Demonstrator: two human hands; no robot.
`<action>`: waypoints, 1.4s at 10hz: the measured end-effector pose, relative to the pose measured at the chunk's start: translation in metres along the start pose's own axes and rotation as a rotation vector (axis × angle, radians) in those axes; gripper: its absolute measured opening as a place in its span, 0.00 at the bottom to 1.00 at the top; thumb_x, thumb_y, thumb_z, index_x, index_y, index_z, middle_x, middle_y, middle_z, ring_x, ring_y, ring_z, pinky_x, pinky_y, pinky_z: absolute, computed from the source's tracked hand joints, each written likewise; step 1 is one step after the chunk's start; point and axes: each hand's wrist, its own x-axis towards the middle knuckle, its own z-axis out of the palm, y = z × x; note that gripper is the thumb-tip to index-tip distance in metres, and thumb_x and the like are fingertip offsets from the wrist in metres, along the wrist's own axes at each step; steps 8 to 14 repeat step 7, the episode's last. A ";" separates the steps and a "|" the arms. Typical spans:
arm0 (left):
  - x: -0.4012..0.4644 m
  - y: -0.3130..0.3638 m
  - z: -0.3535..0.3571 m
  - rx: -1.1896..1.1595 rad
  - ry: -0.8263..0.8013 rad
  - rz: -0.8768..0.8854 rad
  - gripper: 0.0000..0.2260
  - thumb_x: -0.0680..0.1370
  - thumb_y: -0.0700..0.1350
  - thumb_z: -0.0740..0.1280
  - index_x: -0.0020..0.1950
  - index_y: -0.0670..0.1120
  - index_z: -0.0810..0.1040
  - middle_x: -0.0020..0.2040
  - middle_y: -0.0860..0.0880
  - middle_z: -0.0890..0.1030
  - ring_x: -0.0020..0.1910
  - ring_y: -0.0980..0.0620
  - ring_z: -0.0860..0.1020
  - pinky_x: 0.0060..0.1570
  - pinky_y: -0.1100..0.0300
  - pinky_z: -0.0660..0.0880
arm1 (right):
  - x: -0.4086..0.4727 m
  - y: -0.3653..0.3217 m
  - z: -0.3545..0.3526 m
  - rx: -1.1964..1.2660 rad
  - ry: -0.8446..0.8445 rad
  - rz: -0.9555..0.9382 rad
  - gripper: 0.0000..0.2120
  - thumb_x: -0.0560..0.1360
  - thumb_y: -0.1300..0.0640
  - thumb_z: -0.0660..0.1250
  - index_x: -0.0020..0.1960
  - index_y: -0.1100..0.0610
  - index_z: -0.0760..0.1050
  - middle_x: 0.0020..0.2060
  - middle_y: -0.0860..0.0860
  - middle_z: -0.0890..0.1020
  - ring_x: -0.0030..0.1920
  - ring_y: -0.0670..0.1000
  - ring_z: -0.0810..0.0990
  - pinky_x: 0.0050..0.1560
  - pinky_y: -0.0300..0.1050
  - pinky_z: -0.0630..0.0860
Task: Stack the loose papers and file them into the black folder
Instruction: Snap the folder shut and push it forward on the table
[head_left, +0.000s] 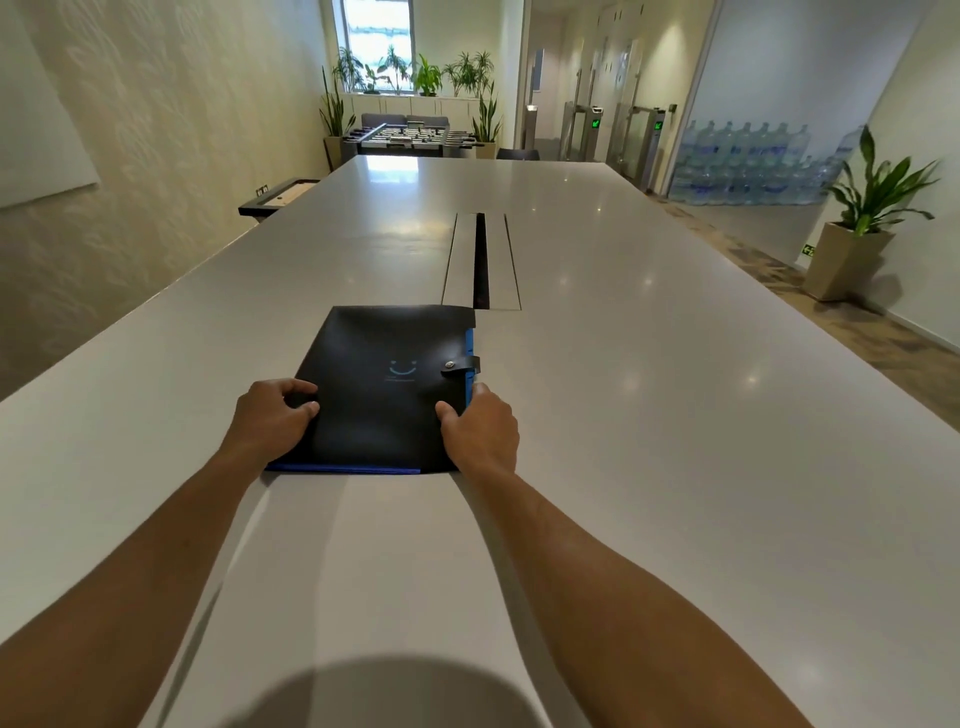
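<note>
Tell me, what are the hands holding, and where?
Both hold the black folder: left hand on its near left edge, right hand on its near right edge.

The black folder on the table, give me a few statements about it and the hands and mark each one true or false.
1. The black folder lies closed on the table. True.
2. Only one hand touches the folder. False: the left hand and the right hand both grip its near corners.
3. The snap strap sits on the folder's right edge. True.
4. Loose papers lie scattered on the table. False: none are visible.
5. The folder stands upright. False: it lies flat.
</note>
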 end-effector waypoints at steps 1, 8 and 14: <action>0.014 -0.003 0.000 0.087 -0.023 0.033 0.13 0.76 0.41 0.69 0.61 0.44 0.80 0.61 0.41 0.80 0.60 0.41 0.76 0.59 0.50 0.71 | 0.005 -0.003 0.007 -0.145 0.061 -0.074 0.23 0.76 0.43 0.65 0.64 0.57 0.73 0.54 0.54 0.78 0.53 0.53 0.78 0.46 0.43 0.73; -0.015 0.008 0.019 0.203 0.157 0.162 0.12 0.79 0.42 0.65 0.58 0.38 0.80 0.60 0.37 0.77 0.60 0.38 0.73 0.62 0.45 0.69 | -0.009 0.002 -0.022 -0.188 0.059 -0.199 0.23 0.80 0.42 0.56 0.54 0.60 0.79 0.50 0.55 0.81 0.50 0.53 0.76 0.49 0.47 0.74; -0.015 0.008 0.019 0.203 0.157 0.162 0.12 0.79 0.42 0.65 0.58 0.38 0.80 0.60 0.37 0.77 0.60 0.38 0.73 0.62 0.45 0.69 | -0.009 0.002 -0.022 -0.188 0.059 -0.199 0.23 0.80 0.42 0.56 0.54 0.60 0.79 0.50 0.55 0.81 0.50 0.53 0.76 0.49 0.47 0.74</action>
